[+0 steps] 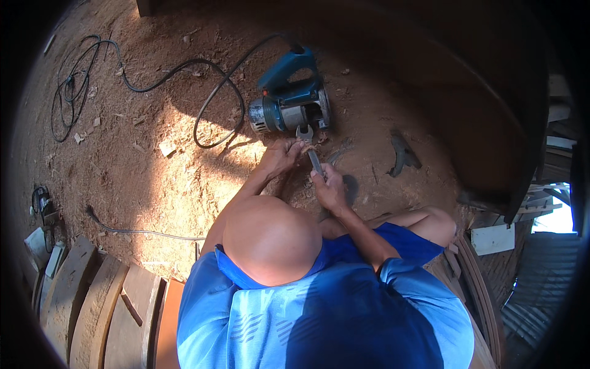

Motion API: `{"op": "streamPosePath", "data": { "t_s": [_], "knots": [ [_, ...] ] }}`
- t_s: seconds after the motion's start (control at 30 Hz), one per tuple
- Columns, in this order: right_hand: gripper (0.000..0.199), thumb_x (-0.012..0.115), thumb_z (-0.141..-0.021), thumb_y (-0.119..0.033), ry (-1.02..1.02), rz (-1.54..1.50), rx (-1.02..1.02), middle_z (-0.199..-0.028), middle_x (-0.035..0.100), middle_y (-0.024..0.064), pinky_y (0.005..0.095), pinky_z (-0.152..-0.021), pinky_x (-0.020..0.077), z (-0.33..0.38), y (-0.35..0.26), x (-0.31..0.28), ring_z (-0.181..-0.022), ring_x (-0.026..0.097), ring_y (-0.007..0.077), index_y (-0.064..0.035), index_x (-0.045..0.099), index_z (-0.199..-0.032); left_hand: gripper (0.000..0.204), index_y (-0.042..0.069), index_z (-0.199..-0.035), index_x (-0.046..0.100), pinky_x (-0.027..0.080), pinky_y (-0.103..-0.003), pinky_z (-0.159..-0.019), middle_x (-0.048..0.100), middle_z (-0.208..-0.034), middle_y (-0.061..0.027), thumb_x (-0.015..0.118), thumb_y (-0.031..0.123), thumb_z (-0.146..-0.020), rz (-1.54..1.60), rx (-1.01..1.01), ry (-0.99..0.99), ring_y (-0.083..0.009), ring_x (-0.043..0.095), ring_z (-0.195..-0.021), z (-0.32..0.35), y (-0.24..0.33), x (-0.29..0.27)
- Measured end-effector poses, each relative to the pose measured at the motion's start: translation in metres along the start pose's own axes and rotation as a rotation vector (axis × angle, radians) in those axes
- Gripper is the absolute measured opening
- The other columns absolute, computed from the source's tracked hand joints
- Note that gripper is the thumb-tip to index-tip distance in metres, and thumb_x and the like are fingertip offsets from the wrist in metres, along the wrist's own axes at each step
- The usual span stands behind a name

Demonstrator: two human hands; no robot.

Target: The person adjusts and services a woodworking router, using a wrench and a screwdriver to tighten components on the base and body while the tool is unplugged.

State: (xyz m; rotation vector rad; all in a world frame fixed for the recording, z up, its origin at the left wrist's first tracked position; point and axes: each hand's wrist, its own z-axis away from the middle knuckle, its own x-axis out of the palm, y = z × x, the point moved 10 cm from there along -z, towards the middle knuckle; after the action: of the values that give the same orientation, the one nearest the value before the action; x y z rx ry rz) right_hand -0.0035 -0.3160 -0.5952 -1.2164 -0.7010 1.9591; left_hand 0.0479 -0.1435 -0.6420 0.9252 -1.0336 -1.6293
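Note:
On the sawdust-covered ground lies a router (289, 115) on its side, with a teal handle and a metal body. My left hand (284, 155) is beside its near side, fingers closed round an open-end wrench (303, 133). The wrench's jaw points toward the router's collet area; whether it touches cannot be made out. My right hand (330, 188) is closed on a flat grey metal bar (315, 161), perhaps another wrench. The bar's far end meets my left fingertips.
A black power cord (190, 62) loops from the router to a coil (75, 92) at the far left. Right of the router lies a dark, irregular piece (403, 154). Wooden boards (98, 307) stand at the lower left. A large dark panel (467, 98) fills the upper right.

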Motion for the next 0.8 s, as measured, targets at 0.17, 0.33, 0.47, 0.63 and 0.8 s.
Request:
{"op": "streamPosePath", "data": {
  "t_s": [0.17,0.33,0.47,0.63,0.8],
  "knots": [
    [0.027,0.058,-0.1,-0.027,0.046,0.104,0.049,-0.074,0.058,0.0069,0.0369,-0.065,0.0464,0.001,0.016,-0.01,-0.069,0.055,0.0164,-0.0002,0.063,-0.102,0.02,0.0,-0.09,0.067,0.048,-0.04,-0.063,0.069,-0.078,-0.018,0.065,0.019,-0.096,-0.084,-0.046,0.338,-0.0366,0.066,-0.073,0.023,-0.043,-0.102],
    [0.031,0.054,-0.101,-0.029,-0.009,-0.032,0.171,-0.082,0.062,0.0164,0.0406,-0.073,0.0475,0.004,0.034,-0.003,-0.078,0.062,0.0243,0.0011,0.064,-0.103,0.027,0.007,-0.104,0.068,0.045,-0.048,-0.093,0.061,-0.125,-0.0219,0.077,0.019,-0.081,-0.784,0.108,0.446,-0.0397,0.056,-0.114,0.042,0.038,-0.13],
    [0.037,0.05,-0.104,-0.03,0.039,-0.08,-0.01,-0.083,0.059,0.0097,0.0342,-0.072,0.0464,-0.002,0.017,0.001,-0.079,0.056,0.017,0.0015,0.065,-0.117,0.041,0.016,-0.119,0.068,0.033,-0.056,-0.105,0.038,-0.153,-0.0243,0.077,0.023,-0.08,-0.813,0.421,0.454,-0.0456,0.038,-0.134,0.044,0.106,-0.079],
    [0.038,0.048,-0.108,-0.028,0.073,-0.126,-0.004,-0.073,0.047,-0.0059,0.0235,-0.057,0.0377,-0.025,0.016,0.0,-0.065,0.043,0.004,0.0006,0.062,-0.128,0.048,0.023,-0.126,0.067,0.021,-0.062,-0.113,0.019,-0.165,-0.0249,0.073,0.028,-0.079,-0.84,0.492,0.387,-0.048,0.025,-0.145,0.005,0.109,-0.033],
    [0.038,0.05,-0.107,-0.029,0.073,-0.155,0.032,-0.072,0.048,-0.0061,0.023,-0.058,0.0388,-0.043,0.026,0.001,-0.064,0.043,0.0033,-0.0001,0.061,-0.129,0.03,0.021,-0.117,0.068,0.015,-0.065,-0.117,0.019,-0.166,-0.0249,0.061,0.024,-0.088,-0.958,0.51,0.491,-0.0485,0.026,-0.145,-0.013,0.111,-0.027]
  ]
}}
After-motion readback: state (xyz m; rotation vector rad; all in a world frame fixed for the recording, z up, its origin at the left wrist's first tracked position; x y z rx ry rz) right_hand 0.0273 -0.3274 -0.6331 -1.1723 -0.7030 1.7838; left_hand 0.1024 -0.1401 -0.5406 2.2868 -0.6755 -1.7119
